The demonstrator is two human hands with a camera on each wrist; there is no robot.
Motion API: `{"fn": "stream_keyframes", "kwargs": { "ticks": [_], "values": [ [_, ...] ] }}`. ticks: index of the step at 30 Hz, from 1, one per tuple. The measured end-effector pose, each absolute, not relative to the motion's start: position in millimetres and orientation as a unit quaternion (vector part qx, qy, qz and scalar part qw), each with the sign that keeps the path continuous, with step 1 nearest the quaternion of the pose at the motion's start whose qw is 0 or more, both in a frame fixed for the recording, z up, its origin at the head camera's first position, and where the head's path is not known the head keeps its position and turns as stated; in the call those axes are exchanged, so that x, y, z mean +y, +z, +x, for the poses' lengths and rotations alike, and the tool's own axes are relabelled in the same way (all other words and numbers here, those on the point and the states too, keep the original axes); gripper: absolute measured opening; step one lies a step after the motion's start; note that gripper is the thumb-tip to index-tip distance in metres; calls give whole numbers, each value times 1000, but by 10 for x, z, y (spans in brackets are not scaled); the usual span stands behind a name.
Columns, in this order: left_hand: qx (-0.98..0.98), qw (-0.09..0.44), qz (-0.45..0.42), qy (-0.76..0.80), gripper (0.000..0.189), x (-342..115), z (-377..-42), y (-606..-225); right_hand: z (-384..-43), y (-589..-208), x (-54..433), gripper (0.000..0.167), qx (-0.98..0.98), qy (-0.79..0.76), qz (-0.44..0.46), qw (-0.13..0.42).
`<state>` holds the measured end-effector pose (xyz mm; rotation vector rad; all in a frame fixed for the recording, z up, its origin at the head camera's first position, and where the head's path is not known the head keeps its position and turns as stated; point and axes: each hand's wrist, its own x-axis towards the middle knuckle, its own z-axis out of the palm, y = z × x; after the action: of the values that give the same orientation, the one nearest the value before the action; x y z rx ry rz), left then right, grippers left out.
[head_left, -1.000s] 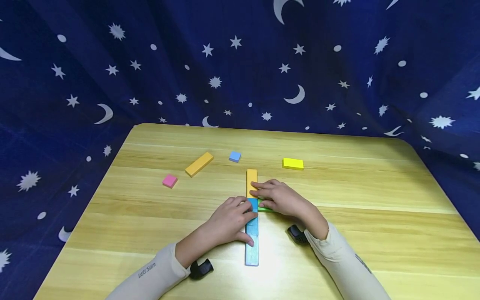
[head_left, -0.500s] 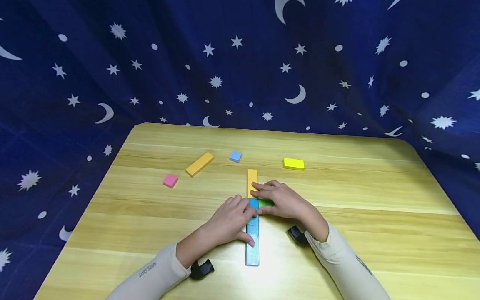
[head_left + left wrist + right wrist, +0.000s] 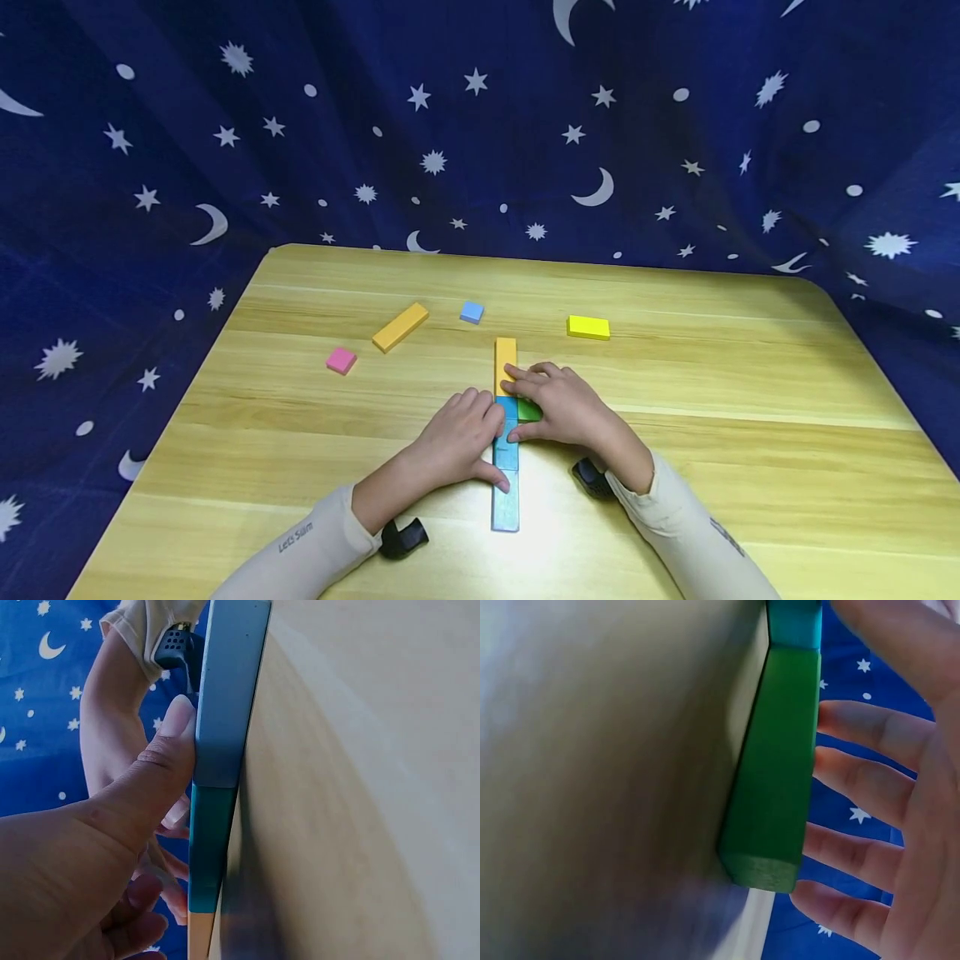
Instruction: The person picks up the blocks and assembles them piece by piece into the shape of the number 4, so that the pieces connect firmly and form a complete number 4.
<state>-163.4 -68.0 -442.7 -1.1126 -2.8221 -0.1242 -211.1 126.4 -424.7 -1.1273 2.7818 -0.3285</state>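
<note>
A straight row of blocks lies on the table: an orange block (image 3: 506,354), a small blue block (image 3: 507,407), a teal block (image 3: 506,457) and a light blue block (image 3: 505,512). To the right of the small blue one sits a green block (image 3: 528,411), partly covered. My left hand (image 3: 459,437) rests its thumb on the light blue block (image 3: 229,705); its other fingers are loosely bent beside the row. Spread over the green block (image 3: 776,757), my right hand (image 3: 566,407) touches the orange block with its fingertips and the teal block with its thumb.
Behind the row lie a pink square block (image 3: 341,361), another orange block (image 3: 401,327), a small light blue square (image 3: 472,312) and a yellow block (image 3: 588,327). A dark blue starry cloth (image 3: 480,125) hangs beyond the table's (image 3: 712,350) far edge.
My left index finger has drawn back off the row. The right thumb has slid from the green block onto the teal block, uncovering more green. The blocks stay in place.
</note>
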Motion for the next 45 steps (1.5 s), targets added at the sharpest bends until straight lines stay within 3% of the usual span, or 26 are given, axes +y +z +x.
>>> {"fn": "stream_keyframes", "kwargs": {
  "ticks": [14,19,29,36,45],
  "values": [
    [-923,9,-370,-107,61,-608,-1842,-4332,-2156,-4190,1415,71,932,-106,-341,68],
    [-926,23,-351,-137,56,-654,-2004,-4233,-2186,-4168,1456,71,933,-106,-338,64],
    [-924,0,-334,-188,48,-426,-2820,-3984,-2241,-4196,1430,74,933,-104,-338,59],
    [-909,-39,-363,-199,38,-49,-3398,-4065,-2195,-4219,1342,69,926,-108,-354,71],
    [-894,-88,-420,-133,42,291,-3647,-4268,-2070,-4195,1276,69,926,-81,-359,87]
  ]
}}
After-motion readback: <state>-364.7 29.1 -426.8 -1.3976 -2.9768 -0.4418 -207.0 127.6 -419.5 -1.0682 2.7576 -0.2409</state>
